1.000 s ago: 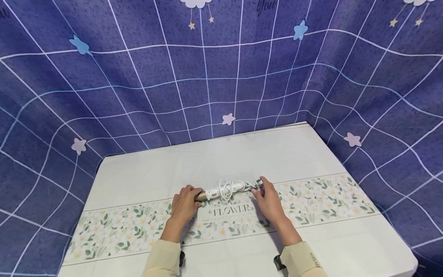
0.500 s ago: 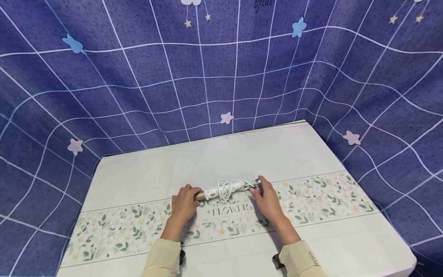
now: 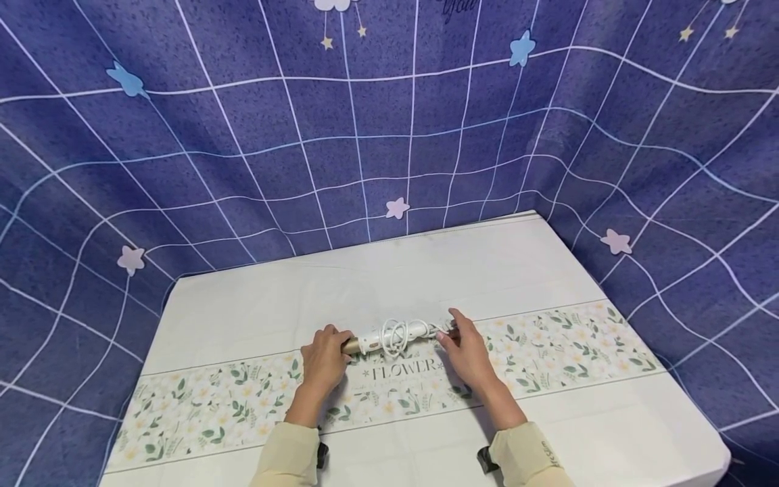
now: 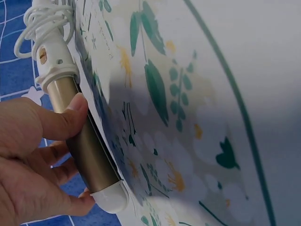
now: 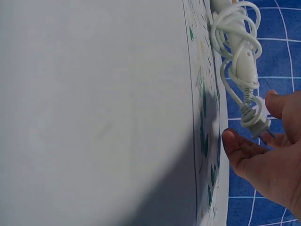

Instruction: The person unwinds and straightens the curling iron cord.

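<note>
A curling iron lies across the middle of the view, its white handle (image 3: 376, 340) wound with a looped white cord (image 3: 395, 338). My left hand (image 3: 323, 357) holds the gold barrel (image 4: 89, 141), thumb on one side and fingers round the other, with the white tip (image 4: 112, 197) showing below in the left wrist view. Beside the other end is my right hand (image 3: 471, 352), its fingers spread and loosely bent around the two-pin plug (image 5: 257, 126). In the right wrist view a gap shows between thumb and plug.
The white table cover (image 3: 426, 264) carries a flowered band (image 3: 231, 399) with the printed word FLOWER. A blue curtain (image 3: 328, 169) with grid lines and stars hangs behind the table and along both sides.
The plug end of the curling iron has dropped slightly toward me, and the right hand has shifted a little left. My left hand keeps its hold on the barrel.
</note>
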`<state>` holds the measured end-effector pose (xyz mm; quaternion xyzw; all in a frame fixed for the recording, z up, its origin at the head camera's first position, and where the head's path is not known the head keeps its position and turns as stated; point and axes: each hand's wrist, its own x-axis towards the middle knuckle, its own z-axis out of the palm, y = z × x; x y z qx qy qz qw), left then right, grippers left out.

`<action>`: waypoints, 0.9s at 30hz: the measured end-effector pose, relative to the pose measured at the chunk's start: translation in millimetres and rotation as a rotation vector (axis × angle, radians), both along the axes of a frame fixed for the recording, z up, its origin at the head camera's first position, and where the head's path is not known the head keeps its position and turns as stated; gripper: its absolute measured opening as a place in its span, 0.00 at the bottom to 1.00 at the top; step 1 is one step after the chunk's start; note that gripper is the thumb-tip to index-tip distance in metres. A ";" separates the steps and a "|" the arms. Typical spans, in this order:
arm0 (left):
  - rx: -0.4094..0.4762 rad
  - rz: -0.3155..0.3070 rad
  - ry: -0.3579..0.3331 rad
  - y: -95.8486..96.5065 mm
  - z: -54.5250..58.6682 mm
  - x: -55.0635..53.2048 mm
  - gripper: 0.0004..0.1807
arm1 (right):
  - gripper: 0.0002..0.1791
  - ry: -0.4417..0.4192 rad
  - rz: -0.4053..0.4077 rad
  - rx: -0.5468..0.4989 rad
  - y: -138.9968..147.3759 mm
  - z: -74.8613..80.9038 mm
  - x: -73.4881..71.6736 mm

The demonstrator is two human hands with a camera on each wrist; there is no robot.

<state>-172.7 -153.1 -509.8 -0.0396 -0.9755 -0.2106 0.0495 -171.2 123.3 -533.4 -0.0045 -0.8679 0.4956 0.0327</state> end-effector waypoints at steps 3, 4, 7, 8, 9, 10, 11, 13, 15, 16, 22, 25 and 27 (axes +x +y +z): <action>0.009 0.012 -0.001 0.2 0.8 0.6 0.20 | 0.35 0.012 -0.007 -0.031 -0.9 0.9 0.5; 0.010 0.015 0.001 0.2 1.4 1.0 0.20 | 0.35 0.017 -0.011 -0.042 -1.2 1.4 0.9; 0.013 0.026 0.009 0.3 2.6 1.8 0.20 | 0.35 0.034 -0.021 -0.064 -1.6 2.8 2.1; 0.016 0.028 0.010 0.3 2.7 2.0 0.20 | 0.35 0.043 -0.020 -0.070 -1.6 3.3 2.7; 0.019 0.028 0.013 0.4 2.9 2.2 0.20 | 0.35 0.052 -0.021 -0.074 -1.5 3.5 2.9; 0.024 0.029 0.012 0.4 3.1 2.4 0.21 | 0.34 0.063 -0.019 -0.077 -1.4 3.8 3.2; 0.029 0.029 0.011 0.4 2.9 2.5 0.21 | 0.34 0.076 -0.015 -0.078 -1.3 4.1 3.4; 0.041 0.032 0.007 0.7 3.3 3.2 0.21 | 0.34 0.103 -0.002 -0.088 -0.8 4.5 3.5; 0.048 0.033 0.001 1.4 4.4 4.3 0.21 | 0.34 0.128 0.009 -0.113 -0.3 4.9 3.4; 0.052 0.033 -0.001 1.7 5.2 4.9 0.21 | 0.33 0.139 0.015 -0.131 -0.2 5.4 3.5; 0.075 0.016 0.007 4.8 12.2 8.9 0.21 | 0.33 0.162 0.045 -0.248 0.1 8.3 3.3; 0.092 0.014 0.005 7.1 14.8 10.4 0.21 | 0.34 0.144 0.066 -0.352 0.1 10.5 3.9; 0.105 0.017 0.001 8.7 15.6 11.5 0.21 | 0.34 0.136 0.071 -0.430 -0.2 13.0 4.3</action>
